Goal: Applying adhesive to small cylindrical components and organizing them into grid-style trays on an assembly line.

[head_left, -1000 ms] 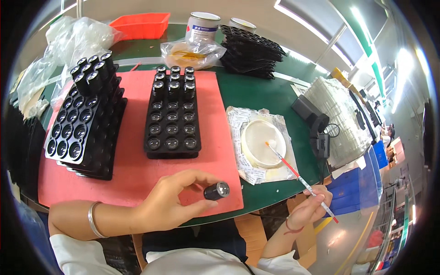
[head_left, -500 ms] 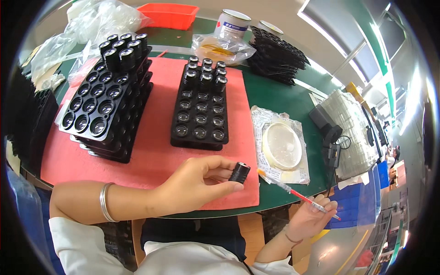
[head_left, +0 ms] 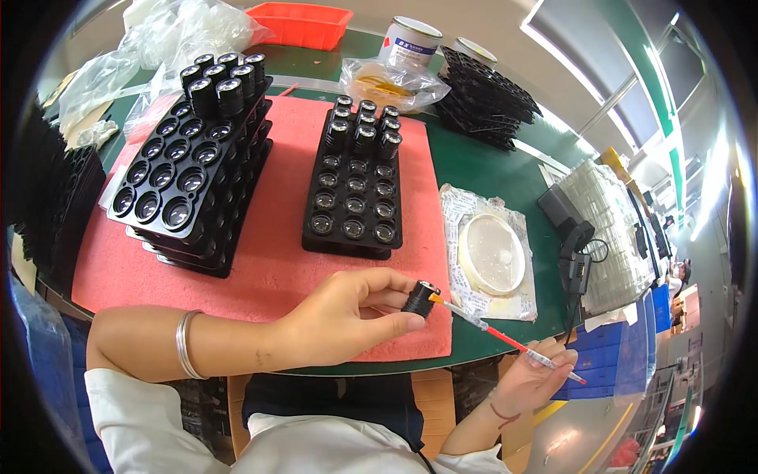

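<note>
My left hand [head_left: 355, 314] is closed on a small black lens barrel [head_left: 420, 299], tilted above the front edge of the pink mat. In my right hand [head_left: 530, 379] is a thin red-handled paintbrush [head_left: 505, 338], pinched near its far end. The orange tip of the brush touches the upper right side of the barrel. Beyond my left hand stands a black tray [head_left: 351, 212] with clear lenses in its wells and several upright barrels at its back. At the left, a taller stack of black trays [head_left: 197, 205] holds lenses and more barrels.
A round white dish [head_left: 496, 253] sits on a paper-covered board to the right. Behind the pink mat [head_left: 276, 237] are a red bin [head_left: 304, 25], a metal can [head_left: 409, 41], a bag with something yellow [head_left: 387, 85] and stacked black trays [head_left: 485, 99]. Clear trays [head_left: 604, 237] stand far right.
The brush tip has moved left and now meets the barrel, where before there was a gap. My left hand still holds the barrel. The view has shifted slightly.
</note>
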A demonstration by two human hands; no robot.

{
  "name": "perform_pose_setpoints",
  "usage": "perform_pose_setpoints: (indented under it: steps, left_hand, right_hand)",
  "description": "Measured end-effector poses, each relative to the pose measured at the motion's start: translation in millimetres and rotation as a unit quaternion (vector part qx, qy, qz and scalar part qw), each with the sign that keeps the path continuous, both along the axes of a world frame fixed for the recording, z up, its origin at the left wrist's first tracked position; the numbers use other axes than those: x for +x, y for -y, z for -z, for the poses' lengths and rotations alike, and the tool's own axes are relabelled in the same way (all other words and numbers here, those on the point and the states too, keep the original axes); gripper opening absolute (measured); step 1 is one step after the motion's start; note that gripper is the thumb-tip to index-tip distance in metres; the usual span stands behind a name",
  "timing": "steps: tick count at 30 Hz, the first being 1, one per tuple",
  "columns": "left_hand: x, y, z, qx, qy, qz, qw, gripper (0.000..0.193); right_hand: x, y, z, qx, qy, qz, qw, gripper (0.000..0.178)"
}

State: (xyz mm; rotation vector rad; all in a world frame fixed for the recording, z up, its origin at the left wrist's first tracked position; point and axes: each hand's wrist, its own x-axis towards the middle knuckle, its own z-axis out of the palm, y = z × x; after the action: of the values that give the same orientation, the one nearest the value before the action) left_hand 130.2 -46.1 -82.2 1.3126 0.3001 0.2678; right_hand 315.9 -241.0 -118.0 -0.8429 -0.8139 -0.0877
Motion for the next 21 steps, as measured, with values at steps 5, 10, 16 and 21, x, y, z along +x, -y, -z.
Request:
perform_pose_setpoints:
  steps: [5, 10, 16, 21]
  left_hand:
    - [1.1, -1.9, 5.0, -0.017, 0.037, 0.015, 0.999, 0.037]
    - [1.8, -3.3, 5.7, -0.045, 0.044, 0.028, 0.998, 0.037]
    - [-10.5, -2.5, -26.2, 0.134, 0.041, -0.006, 0.990, 0.038]
    - [-51.7, -19.4, -106.7, 0.481, 0.080, -0.054, 0.871, 0.036]
  right_hand:
    - [2.1, 2.6, 1.4, -0.007, 0.019, -0.038, 0.999, 0.023]
    - [2.4, 1.8, 4.0, 0.004, -0.004, -0.032, 0.999, 0.023]
    - [4.4, -23.3, 2.5, 0.043, -0.108, 0.123, 0.986, 0.030]
    - [5.8, -28.3, 7.8, -0.024, -0.067, 0.162, 0.984, 0.032]
